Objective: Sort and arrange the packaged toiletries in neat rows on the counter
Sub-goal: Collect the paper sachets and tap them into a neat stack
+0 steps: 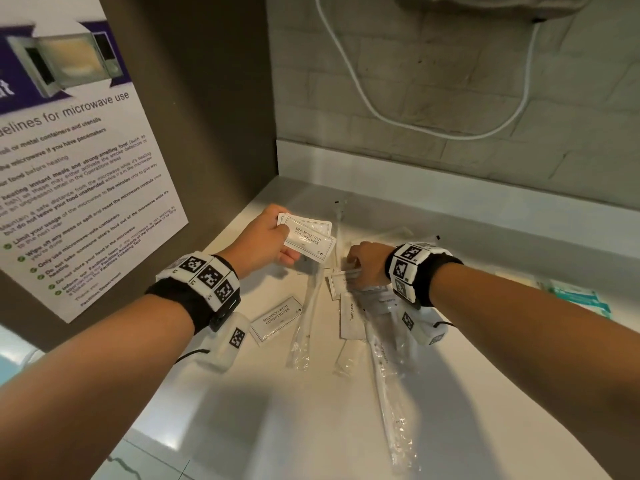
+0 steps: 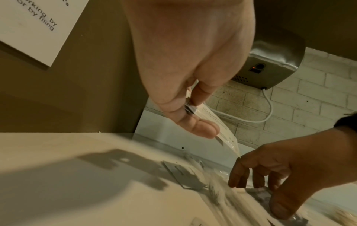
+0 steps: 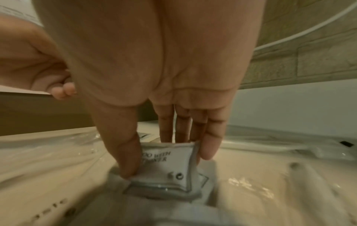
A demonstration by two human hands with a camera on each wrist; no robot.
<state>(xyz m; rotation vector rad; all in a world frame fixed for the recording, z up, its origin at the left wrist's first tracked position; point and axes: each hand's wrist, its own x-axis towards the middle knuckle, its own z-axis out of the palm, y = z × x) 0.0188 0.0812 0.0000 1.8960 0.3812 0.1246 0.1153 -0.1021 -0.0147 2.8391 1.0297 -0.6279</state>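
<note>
Hands point(image 1: 268, 239) over the counter point(image 1: 242, 410); your left pinches a small stack of shampoo sachets point(image 1: 306, 237).
Your right hand point(image 1: 367, 266) pinches another sachet point(image 3: 168, 165) in the loose pile; one sachet point(image 1: 277, 320) lies apart beside wrapped toothbrushes point(image 1: 304, 327).

A white table point(image 1: 311, 427) met a pale brick-patterned back wall point(image 1: 450, 81) and a brown side panel point(image 1: 214, 98) bearing a microwave-use poster point(image 1: 79, 174). A white cable point(image 1: 381, 114) looped below a wall-mounted grey appliance point(image 2: 274, 67).
</note>
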